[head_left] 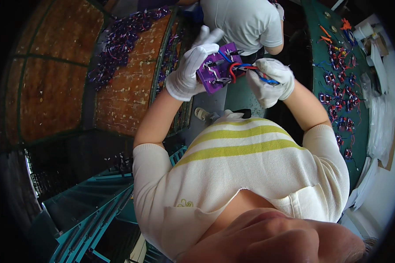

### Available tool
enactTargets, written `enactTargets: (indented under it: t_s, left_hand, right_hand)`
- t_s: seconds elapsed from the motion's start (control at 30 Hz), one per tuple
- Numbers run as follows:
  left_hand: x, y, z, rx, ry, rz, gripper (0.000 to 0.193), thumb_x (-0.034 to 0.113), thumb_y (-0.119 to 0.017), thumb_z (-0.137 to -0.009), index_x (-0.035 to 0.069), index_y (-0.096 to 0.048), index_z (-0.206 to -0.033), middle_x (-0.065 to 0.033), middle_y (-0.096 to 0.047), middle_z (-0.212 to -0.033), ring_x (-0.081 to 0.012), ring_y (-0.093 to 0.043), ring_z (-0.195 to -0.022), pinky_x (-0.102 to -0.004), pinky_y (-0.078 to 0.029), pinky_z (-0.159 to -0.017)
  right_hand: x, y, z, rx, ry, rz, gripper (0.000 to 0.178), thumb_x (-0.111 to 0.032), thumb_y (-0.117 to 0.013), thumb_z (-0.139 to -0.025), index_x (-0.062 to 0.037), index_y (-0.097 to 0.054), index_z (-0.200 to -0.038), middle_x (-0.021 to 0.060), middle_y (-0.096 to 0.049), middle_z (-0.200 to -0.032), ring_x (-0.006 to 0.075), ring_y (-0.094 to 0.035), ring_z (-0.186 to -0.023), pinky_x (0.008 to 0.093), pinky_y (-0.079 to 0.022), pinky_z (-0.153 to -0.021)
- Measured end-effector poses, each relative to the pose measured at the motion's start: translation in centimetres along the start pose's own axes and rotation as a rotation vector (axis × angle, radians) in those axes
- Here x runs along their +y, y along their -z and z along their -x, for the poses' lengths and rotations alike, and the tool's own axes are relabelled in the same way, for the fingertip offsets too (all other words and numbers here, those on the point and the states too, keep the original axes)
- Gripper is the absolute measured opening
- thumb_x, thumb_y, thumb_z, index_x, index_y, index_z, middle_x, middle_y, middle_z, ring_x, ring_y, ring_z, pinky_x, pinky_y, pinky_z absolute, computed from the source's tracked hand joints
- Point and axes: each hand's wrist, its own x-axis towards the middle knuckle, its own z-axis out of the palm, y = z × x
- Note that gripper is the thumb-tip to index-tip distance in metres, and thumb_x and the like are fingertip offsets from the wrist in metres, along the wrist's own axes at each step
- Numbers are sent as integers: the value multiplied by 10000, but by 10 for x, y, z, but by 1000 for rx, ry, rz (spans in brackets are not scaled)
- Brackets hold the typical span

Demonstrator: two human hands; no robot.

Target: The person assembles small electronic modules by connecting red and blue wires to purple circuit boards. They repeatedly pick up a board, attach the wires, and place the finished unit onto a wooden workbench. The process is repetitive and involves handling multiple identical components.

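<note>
Between the two gloved hands, held up in front of the chest, sits a purple plastic board (217, 68) carrying small metal clips and a run of red, blue and black wires (241, 68). The left hand (191, 70), in a white glove, grips the board's near edge with the thumb and lower fingers closed on it, while two fingers (208, 35) stand free and spread above. The right hand (270, 81), also gloved, has its fingers curled shut around the blue and red leads where they leave the board's far side. The board looks light and stiff, easy to carry by its rim, yet the clips and thin wires seem delicate and likely to bend or pull loose; a hold on the bare purple edge, clear of the fittings, appears safest. The wires are soft and springy and would probably slip through cloth gloves unless pinched. Beyond the right fingers, a green bench (360, 131) bears rows of small red-and-blue wired parts (338, 101), with white sheets and pale packets (375, 48) stacked past them; no label is clear enough to describe. Beyond the left fingers, a heap of purple wired pieces (118, 44) lies on a brown speckled surface (52, 79). Another person in a white shirt (243, 22) stands beyond the board.
</note>
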Motion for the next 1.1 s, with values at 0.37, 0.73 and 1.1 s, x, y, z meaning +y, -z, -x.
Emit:
enactTargets:
  t_s: [0.37, 0.73, 1.1]
  left_hand:
    - [39, 37, 27, 322, 852, 1685, 765, 449, -619, -840, 31, -313, -1404, -139, -474, -928, -210, -521, -671, -273, -503, -490]
    - [70, 46, 64, 1013, 481, 1652, 669, 458, -486, -887, 6, -390, -1371, -276, -597, -1128, -407, -624, -920, -621, -376, -1001]
    - [72, 52, 89, 994, 967, 1029, 392, 322, -529, -877, 23, -596, -1122, -130, -656, -1022, -276, -644, -831, -427, -546, -822]
  right_hand:
    - [-54, -3, -63, 8, 608, 2664, 441, -128, -638, -696, -101, -603, -1135, 47, -654, -894, 159, -600, -635, 289, -443, -557]
    - [46, 29, -163, 123, 734, 1422, 314, 2, -635, -778, -32, -565, -1082, 107, -632, -1046, 274, -600, -956, 343, -435, -874]
    - [31, 25, -169, 153, -1, 418, 190, -184, -556, -953, -14, -640, -975, 83, -665, -891, 176, -633, -813, 290, -505, -751]
